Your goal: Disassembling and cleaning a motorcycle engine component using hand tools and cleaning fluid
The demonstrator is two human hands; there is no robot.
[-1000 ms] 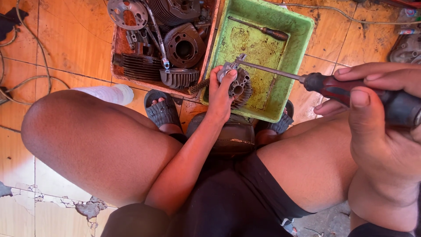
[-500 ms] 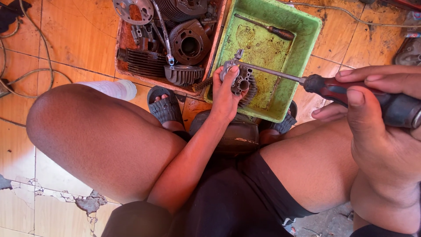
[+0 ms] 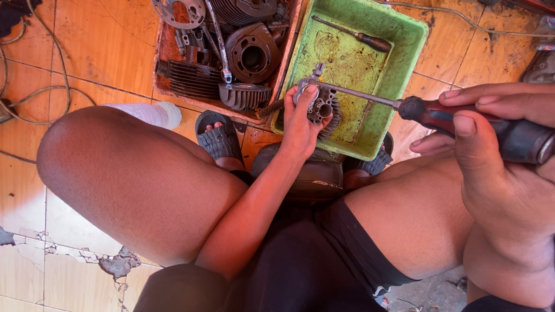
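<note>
Head view: a finned metal part (image 3: 321,108) is clamped in the left hand (image 3: 302,124) above the green tray (image 3: 404,52); a screwdriver (image 3: 462,118) (red-black handle) is gripped by the right hand (image 3: 509,167), tip at the part.

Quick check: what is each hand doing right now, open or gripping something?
Left hand: closed around a small finned metal engine part.
Right hand: closed on the screwdriver handle, tip at the part.

Repair workshop floor — tray of engine parts (image 3: 231,52)
</note>
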